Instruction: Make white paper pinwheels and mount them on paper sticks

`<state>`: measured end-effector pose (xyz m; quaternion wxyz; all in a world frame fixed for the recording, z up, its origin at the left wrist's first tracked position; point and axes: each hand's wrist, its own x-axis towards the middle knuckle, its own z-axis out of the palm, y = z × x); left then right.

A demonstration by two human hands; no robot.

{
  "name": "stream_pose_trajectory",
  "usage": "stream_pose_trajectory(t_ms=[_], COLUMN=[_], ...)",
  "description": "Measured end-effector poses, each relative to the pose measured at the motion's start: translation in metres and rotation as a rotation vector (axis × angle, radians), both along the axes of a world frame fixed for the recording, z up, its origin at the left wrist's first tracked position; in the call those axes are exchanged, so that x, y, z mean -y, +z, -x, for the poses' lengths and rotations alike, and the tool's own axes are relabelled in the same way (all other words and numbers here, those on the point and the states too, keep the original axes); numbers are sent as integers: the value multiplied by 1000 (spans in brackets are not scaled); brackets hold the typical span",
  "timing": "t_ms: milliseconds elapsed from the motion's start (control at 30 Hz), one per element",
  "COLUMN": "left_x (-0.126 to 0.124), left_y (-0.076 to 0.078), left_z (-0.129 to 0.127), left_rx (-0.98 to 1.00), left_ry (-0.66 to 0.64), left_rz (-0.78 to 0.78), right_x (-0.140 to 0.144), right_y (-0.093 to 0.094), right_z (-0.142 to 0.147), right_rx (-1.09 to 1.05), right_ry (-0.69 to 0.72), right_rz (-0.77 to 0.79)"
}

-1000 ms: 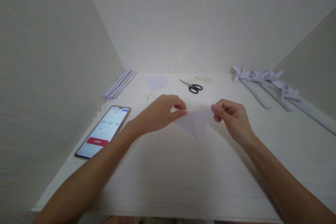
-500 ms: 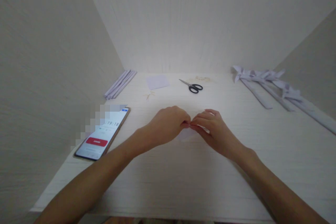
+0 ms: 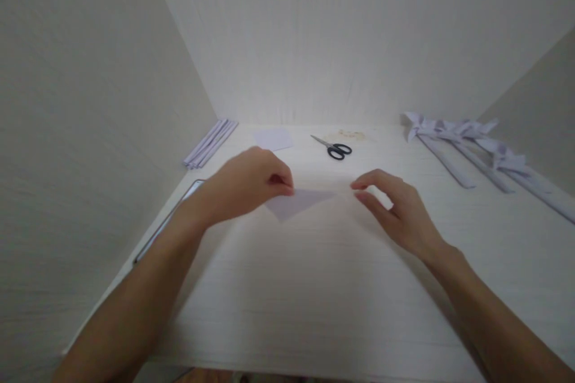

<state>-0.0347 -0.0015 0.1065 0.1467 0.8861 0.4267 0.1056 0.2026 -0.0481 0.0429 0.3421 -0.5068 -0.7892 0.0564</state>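
Since a second ago the folded paper point(image 3: 296, 202) was passed to the left hand point(image 3: 249, 182), pinched by its fingers point(image 3: 283, 182); the right hand point(image 3: 395, 209) was released, fingers loosely spread beside it.

Soft, bright light washes out the table point(image 3: 314, 287) nearest the back wall point(image 3: 350, 42); edges dim, slightly blurred, wide-angle stretched.

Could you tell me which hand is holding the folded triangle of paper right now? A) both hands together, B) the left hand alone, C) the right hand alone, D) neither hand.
B: the left hand pinches the folded paper triangle at its left corner, while the right hand hangs open beside it, its fingers clear of the paper.
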Motion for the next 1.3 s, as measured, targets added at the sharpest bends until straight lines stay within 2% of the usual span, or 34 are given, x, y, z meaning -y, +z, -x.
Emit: stream_pose_trajectory(t_ms=[133, 200, 267, 367, 467, 533, 567, 600, 633, 733, 767, 800, 867, 967, 1067, 1133, 1167, 1233, 1300], left_x=[12, 13, 9, -2, -12, -17, -18, -19, -19, -18, -17, -15, -11, -10, -15, -18, -19, -18, -15], left_y=[-19, -24, -22, -12, 0, 3, 1, -3, -10, -43, -55, -66, -84, -98, -105, -108, -108, -109, -109], left_z=[-27, -32, -29, -14, 1, 5, 4, 1, -4, -28, -37, -46, -61, -67, -59, -52, -50, -50, -53], left_rx=[16, 14, 6, 8, 102, 278, 427, 597, 749, 1075, 1157, 1249, 1432, 1639, 1785, 1840, 1848, 1815, 1740], left_ry=[-170, -213, -203, -105, 47, 192, 267, 305, 271, 21, -25, -31, 52, 211, 333, 366, 370, 379, 389], left_rz=[45, 50, 66, 78, 35, 56, 91, 140, 238, 731, 875, 981, 1107, 1162, 1137, 1136, 1138, 1141, 1137], right_x=[10, 11, 9, 7, 6, 6, 5, 4, 2, -8, -11, -15, -22, -32, -51, -70, -82, -107, -129], right_y=[-4, -6, -6, -2, 1, 1, 0, -2, -4, -14, -17, -21, -29, -36, -37, -36, -35, -34, -36], right_z=[22, 24, 20, 10, 3, 1, 2, 4, 8, 24, 30, 36, 47, 57, 52, 40, 33, 18, 5], right_rx=[135, 159, 148, 72, -54, -185, -267, -354, -437, -643, -682, -717, -755, -662, -440, -287, -218, -86, 47], right_ry=[227, 283, 302, 277, 211, 98, 25, -48, -109, -205, -209, -211, -210, -115, -26, -97, -177, -323, -427], right_rz=[77, 147, 183, 251, 366, 397, 388, 369, 344, 290, 289, 293, 286, 356, 408, 331, 266, 155, 139])
